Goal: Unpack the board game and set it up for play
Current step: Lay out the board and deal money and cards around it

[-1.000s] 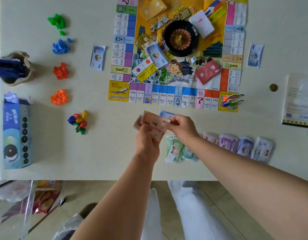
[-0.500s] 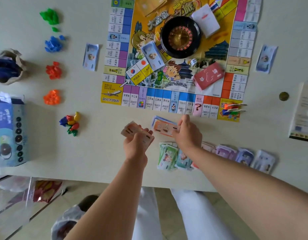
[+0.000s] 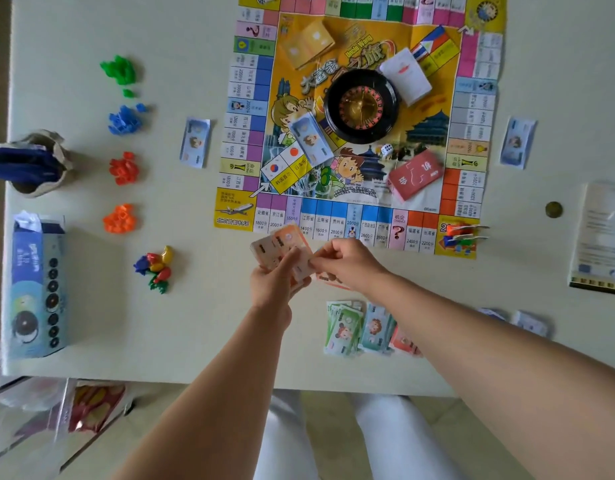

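The paper game board (image 3: 247, 209) lies open on the white table (image 3: 160, 323), with a black roulette wheel (image 3: 363, 107), a white die (image 3: 386, 149), a red card deck (image 3: 415, 174) and a white card deck (image 3: 404, 76) on it. Just below the board's near edge, my left hand (image 3: 273, 284) grips a stack of orange play-money notes (image 3: 278, 251). My right hand (image 3: 347, 263) pinches one note at the right side of that stack. Another orange note (image 3: 333, 280) lies on the table under my right hand. Sorted money piles (image 3: 361, 329) lie near the table's front edge.
Left of the board lie green (image 3: 121, 71), blue (image 3: 124, 119), red (image 3: 124, 168) and orange (image 3: 120, 219) piece piles, mixed tokens (image 3: 157, 266), a blue box (image 3: 38, 289) and a cup (image 3: 36, 161). Single notes (image 3: 195, 142) flank the board. A coin (image 3: 554, 209) and booklet (image 3: 603, 237) lie right.
My hands were apart half a second ago, the right one laying notes on the table. Now they have come together and the right hand pinches a note at the left hand's stack.
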